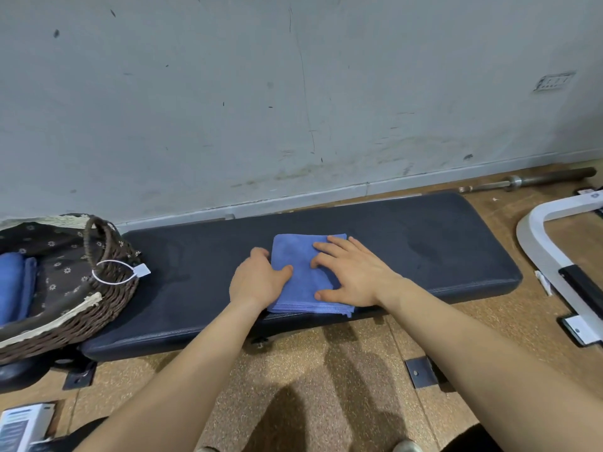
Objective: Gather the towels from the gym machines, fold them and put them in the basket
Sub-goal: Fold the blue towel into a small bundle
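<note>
- A scuffed grey wall [293, 93] meets a speckled brown floor [293, 370]. A long dark padded bench [424, 249] runs left to right just in front of it.
- The folded towel [293, 288], blue and square, lies mid-bench. Its layered near edge reaches the bench's front edge, and its far edge stops short of the back edge.
- The left hand [257, 282] grips the towel's left edge, thumb on top and fingers curled down over the side; the fingertips are hidden.
- The right hand [352, 275] lies flat on the towel's right half, fingers spread wide.
- A wicker basket [107, 288] sits on the bench's left end, apart from the towel across bare padding. It holds another blue towel [13, 282].
- Bare padding runs from the towel to the bench's rounded right end.
- A barbell [538, 179] lies along the wall, and a white frame [535, 243] stands on the floor just beyond the bench's right end.
</note>
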`<state>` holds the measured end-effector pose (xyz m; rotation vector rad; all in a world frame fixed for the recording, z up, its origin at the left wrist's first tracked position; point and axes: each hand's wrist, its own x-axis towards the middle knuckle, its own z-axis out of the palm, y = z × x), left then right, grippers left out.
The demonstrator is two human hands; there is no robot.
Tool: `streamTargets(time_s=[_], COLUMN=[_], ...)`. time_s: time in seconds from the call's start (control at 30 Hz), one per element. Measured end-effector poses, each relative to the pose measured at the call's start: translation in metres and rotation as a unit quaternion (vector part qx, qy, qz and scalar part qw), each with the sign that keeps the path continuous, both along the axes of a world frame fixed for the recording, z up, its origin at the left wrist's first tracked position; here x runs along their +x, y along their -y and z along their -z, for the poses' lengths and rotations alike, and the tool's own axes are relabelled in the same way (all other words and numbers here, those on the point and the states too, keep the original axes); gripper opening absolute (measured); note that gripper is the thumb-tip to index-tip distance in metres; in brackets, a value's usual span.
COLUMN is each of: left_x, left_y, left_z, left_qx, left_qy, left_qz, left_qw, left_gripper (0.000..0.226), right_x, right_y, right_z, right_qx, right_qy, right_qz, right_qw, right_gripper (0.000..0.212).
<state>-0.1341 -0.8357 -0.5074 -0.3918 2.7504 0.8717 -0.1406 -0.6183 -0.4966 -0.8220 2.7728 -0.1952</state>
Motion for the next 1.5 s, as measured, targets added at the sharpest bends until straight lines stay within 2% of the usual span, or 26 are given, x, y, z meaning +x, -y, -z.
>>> streamTargets(time_s=[0.07, 0.13, 0.2, 0.27, 0.37, 0.47, 0.57, 0.63, 0.7, 0.77, 0.83, 0.93, 1.0, 1.13, 1.3, 1.4, 1.5], left_x=[-0.008, -0.016, -0.023, -0.027, -0.029, -0.029, -0.019, -0.007, 0.005, 0.012, 0.016, 0.026, 0.038, 0.057, 0.064, 0.062, 0.055], left_y=[-0.001, 0.001, 0.002, 0.001, -0.005, -0.011, -0.021, -0.031, -0.038, -0.038, -0.033, -0.018, -0.011, -0.009, -0.011, -0.015, -0.028], left_z=[-0.01, -0.022, -0.034, -0.043, -0.05, -0.049, -0.046, -0.042, -0.036, -0.029, -0.025, -0.02, -0.016, -0.01, -0.005, -0.004, -0.009], left_qx=[0.088, 0.158, 0.165, 0.115, 0.055, 0.007, -0.11, -0.197, -0.26, -0.281, -0.254, -0.199, -0.187, -0.158, -0.181, -0.181, -0.181], left_qy=[0.038, 0.05, 0.027, -0.009, -0.04, -0.031, -0.054, -0.103, -0.146, -0.18, -0.212, -0.244, -0.259, -0.273, -0.27, -0.28, -0.243], left_qz=[-0.025, -0.056, -0.061, -0.031, 0.046, 0.133, 0.202, 0.247, 0.272, 0.291, 0.311, 0.286, 0.259, 0.278, 0.304, 0.27, 0.207], left_qw=[0.995, 0.985, 0.984, 0.993, 0.997, 0.991, 0.972, 0.943, 0.915, 0.896, 0.891, 0.905, 0.911, 0.907, 0.896, 0.903, 0.93], left_gripper=[0.03, 0.025, 0.022, 0.019, 0.031, 0.044, 0.051, 0.052, 0.055, 0.062, 0.066, 0.064, 0.058, 0.04, 0.033, 0.021, 0.03], right_x=[0.001, 0.004, 0.011, 0.019, 0.026, 0.027, 0.023, 0.016, 0.005, -0.007, -0.015, -0.016, -0.014, -0.005, 0.011, 0.009, 0.004], right_y=[0.002, 0.008, 0.021, 0.037, 0.049, 0.034, 0.013, 0.006, 0.004, 0.005, 0.006, 0.002, -0.003, -0.016, -0.036, -0.025, 0.0], right_z=[0.0, 0.001, 0.004, 0.009, 0.013, 0.009, 0.003, -0.004, -0.012, -0.018, -0.02, -0.02, -0.02, -0.018, -0.011, -0.012, -0.01], right_qx=[0.006, -0.002, -0.026, -0.054, -0.105, -0.136, -0.198, -0.229, -0.194, -0.137, -0.096, -0.067, -0.059, -0.044, -0.064, -0.068, -0.057], right_qy=[-0.001, -0.007, -0.016, -0.013, 0.024, -0.029, -0.103, -0.101, -0.074, -0.055, -0.04, -0.043, -0.063, -0.071, -0.02, -0.069, -0.116], right_qz=[0.005, 0.015, 0.037, 0.07, 0.107, 0.095, 0.159, 0.186, 0.147, 0.093, 0.053, 0.036, 0.037, 0.016, 0.011, 0.024, 0.022], right_qw=[1.0, 1.0, 0.999, 0.996, 0.988, 0.986, 0.962, 0.95, 0.967, 0.985, 0.993, 0.996, 0.996, 0.996, 0.998, 0.995, 0.991], right_gripper=[0.062, 0.063, 0.065, 0.067, 0.066, 0.052, 0.026, 0.04, 0.071, 0.084, 0.07, 0.038, 0.03, 0.032, 0.046, 0.05, 0.04])
